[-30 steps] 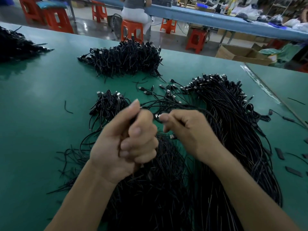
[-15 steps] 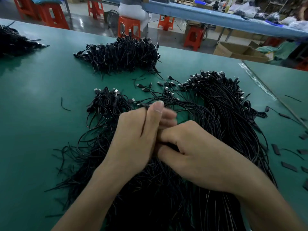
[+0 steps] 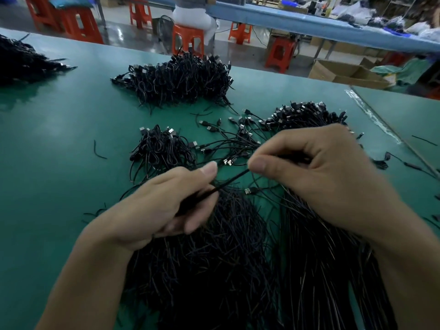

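1. Nearest the viewer: loose heap of black cables [image 3: 214, 270] on the green counter [image 3: 59, 139], spread beneath both forearms. Just beside it on the right, long straight bundle [image 3: 321, 270], with its plug ends at the far end.
2. Left hand [image 3: 166, 206]: fingers curled, gripping the near end of a single black cable [image 3: 228, 181], with the thumb extended along the top.
3. Single black cable: pulled taut, slanting from the left hand up to the right hand, raised just above the loose heap.
4. Right hand [image 3: 316, 177]: thumb tip and curled fingers pinching the far end of the single black cable.
5. Just beyond the hands: scattered USB plugs [image 3: 238, 129] on thin leads, lying flat on the counter. To their left, small coiled pile [image 3: 162, 151], apart from the loose heap.
6. Farther back: larger coiled pile [image 3: 181, 77] at mid-counter. Well apart at the far left edge, another dark pile [image 3: 23, 60], partly cut off.
7. Background, off the counter: orange stools [image 3: 188, 39] on the floor, open cardboard box [image 3: 345, 72] and blue counter [image 3: 309, 22], with a seated person [image 3: 190, 13] on one stool.
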`<state>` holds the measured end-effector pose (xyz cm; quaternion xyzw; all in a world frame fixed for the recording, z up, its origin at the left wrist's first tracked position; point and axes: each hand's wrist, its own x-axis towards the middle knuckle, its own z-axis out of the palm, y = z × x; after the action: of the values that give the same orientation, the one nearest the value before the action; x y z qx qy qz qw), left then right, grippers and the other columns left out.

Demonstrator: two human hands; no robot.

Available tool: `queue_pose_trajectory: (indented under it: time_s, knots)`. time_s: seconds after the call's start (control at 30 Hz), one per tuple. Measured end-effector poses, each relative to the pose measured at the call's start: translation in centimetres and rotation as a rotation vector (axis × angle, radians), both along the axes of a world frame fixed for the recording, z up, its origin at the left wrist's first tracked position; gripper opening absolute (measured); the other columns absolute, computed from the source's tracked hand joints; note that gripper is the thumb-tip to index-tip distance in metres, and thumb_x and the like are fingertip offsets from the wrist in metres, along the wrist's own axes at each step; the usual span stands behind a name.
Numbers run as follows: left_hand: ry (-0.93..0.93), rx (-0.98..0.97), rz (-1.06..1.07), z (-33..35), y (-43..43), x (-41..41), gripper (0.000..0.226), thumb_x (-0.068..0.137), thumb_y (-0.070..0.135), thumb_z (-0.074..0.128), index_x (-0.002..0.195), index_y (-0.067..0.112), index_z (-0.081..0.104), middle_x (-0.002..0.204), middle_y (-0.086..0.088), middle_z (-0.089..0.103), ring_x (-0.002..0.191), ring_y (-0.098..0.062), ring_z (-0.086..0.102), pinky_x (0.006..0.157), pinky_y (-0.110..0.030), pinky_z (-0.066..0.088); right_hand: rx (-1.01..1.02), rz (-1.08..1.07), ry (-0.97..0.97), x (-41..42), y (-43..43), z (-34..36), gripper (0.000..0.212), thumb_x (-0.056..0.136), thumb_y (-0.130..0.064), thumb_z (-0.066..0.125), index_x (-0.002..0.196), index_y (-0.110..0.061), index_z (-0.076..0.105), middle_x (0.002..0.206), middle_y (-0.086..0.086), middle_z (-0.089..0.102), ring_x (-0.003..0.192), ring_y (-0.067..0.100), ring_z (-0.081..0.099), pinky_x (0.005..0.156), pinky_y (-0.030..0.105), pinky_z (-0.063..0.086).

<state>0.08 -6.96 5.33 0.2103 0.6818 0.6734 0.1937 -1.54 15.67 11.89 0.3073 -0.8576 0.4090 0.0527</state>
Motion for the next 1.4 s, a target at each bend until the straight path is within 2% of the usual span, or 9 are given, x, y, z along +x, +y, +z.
queue_pose_trajectory:
  time_s: [0.1, 0.17, 0.33, 0.5, 0.7, 0.93, 1.1, 1.3, 1.4]
  knots:
    - [-0.107, 0.349, -0.251, 0.6, 0.0, 0.5, 0.057, 0.102, 0.052, 0.042, 0.054, 0.023, 0.053, 0.038, 0.006, 0.030, 0.031, -0.009, 0.023, 0.035, -0.024, 0.019, -0.062, 0.005, -0.129, -0.4, -1.0, -2.0, 0.027, 0.086, -0.048, 0.060, 0.086, -0.026, 0.075, 0.055, -0.011, 0.057, 0.044, 0.002, 0.043, 0.044, 0.011, 0.033]
    - [-0.173, 0.583, -0.340, 0.8, 0.1, 0.8, 0.050, 0.105, 0.038, 0.043, 0.063, 0.014, 0.057, 0.042, 0.004, 0.038, 0.032, -0.010, 0.029, 0.034, -0.022, 0.020, -0.079, -0.011, -0.190, -0.5, -2.0, -3.7, 0.030, 0.088, -0.051, 0.056, 0.084, -0.027, 0.073, 0.058, 0.002, 0.057, 0.047, 0.013, 0.046, 0.043, 0.022, 0.035]
    - [-0.255, 0.737, 0.200, 1.1, 1.8, 0.3, 0.052, 0.098, 0.043, 0.041, 0.078, 0.014, 0.079, 0.063, 0.002, 0.068, 0.049, -0.006, 0.063, 0.044, -0.014, 0.048, -0.025, -0.043, -0.253, 0.7, -4.0, -6.7, 0.026, 0.100, -0.036, 0.055, 0.081, -0.027, 0.069, 0.056, 0.006, 0.053, 0.045, 0.020, 0.040, 0.044, 0.033, 0.032]
    - [0.092, 0.436, 0.622, -1.2, 2.8, -1.5, 0.036, 0.104, 0.029, 0.038, 0.115, 0.010, 0.067, 0.110, -0.007, 0.075, 0.106, -0.020, 0.071, 0.086, -0.024, 0.056, 0.236, 0.033, -0.201, 2.3, -4.4, -6.8, 0.025, 0.100, -0.041, 0.048, 0.080, -0.032, 0.060, 0.054, -0.012, 0.052, 0.046, 0.009, 0.046, 0.050, 0.024, 0.031]
    - [0.197, -0.270, 0.516, -1.8, 2.9, -1.2, 0.046, 0.105, 0.036, 0.037, 0.084, 0.021, 0.074, 0.071, 0.006, 0.073, 0.061, -0.006, 0.068, 0.060, -0.020, 0.054, 0.135, 0.006, -0.075, 1.1, -2.2, -4.9, 0.015, 0.096, -0.032, 0.061, 0.085, -0.027, 0.070, 0.077, -0.015, 0.064, 0.075, 0.006, 0.061, 0.066, 0.023, 0.047]
    - [-0.095, -0.059, 0.094, -0.4, 3.3, 0.1, 0.073, 0.095, 0.073, 0.025, 0.049, 0.020, 0.045, 0.040, 0.007, 0.034, 0.034, -0.009, 0.026, 0.039, -0.016, 0.029, -0.207, -0.001, -0.125, -0.6, -0.9, -4.5, 0.013, 0.080, -0.024, 0.081, 0.080, -0.021, 0.068, 0.080, -0.004, 0.070, 0.070, 0.009, 0.064, 0.067, 0.020, 0.051]
    - [-0.205, 0.219, -0.156, -0.4, 2.4, 0.1, 0.054, 0.099, 0.048, 0.040, 0.052, 0.023, 0.044, 0.039, 0.005, 0.039, 0.032, -0.008, 0.029, 0.037, -0.019, 0.027, -0.315, 0.232, -0.476, -0.5, -0.8, -4.9, 0.005, 0.089, -0.021, 0.068, 0.086, -0.020, 0.064, 0.084, 0.005, 0.064, 0.079, 0.020, 0.061, 0.075, 0.031, 0.053]
    - [-0.190, 0.103, 0.006, -0.8, 3.0, -0.3, 0.059, 0.100, 0.048, 0.043, 0.047, 0.023, 0.044, 0.054, -0.005, 0.062, 0.043, -0.013, 0.055, 0.042, -0.018, 0.041, -0.106, 0.105, -0.298, 0.0, -0.8, -4.9, 0.008, 0.093, -0.031, 0.061, 0.089, -0.026, 0.057, 0.082, 0.003, 0.067, 0.077, 0.027, 0.064, 0.070, 0.048, 0.055]
    - [-0.154, 0.071, 0.209, -1.1, 3.5, -0.5, 0.056, 0.091, 0.057, 0.050, 0.048, 0.022, 0.044, 0.056, -0.003, 0.058, 0.049, -0.013, 0.052, 0.050, -0.019, 0.043, -0.040, 0.061, -0.099, 0.3, -1.5, -4.7, 0.013, 0.098, -0.020, 0.059, 0.088, -0.024, 0.052, 0.074, -0.014, 0.067, 0.066, 0.006, 0.062, 0.061, 0.019, 0.050]
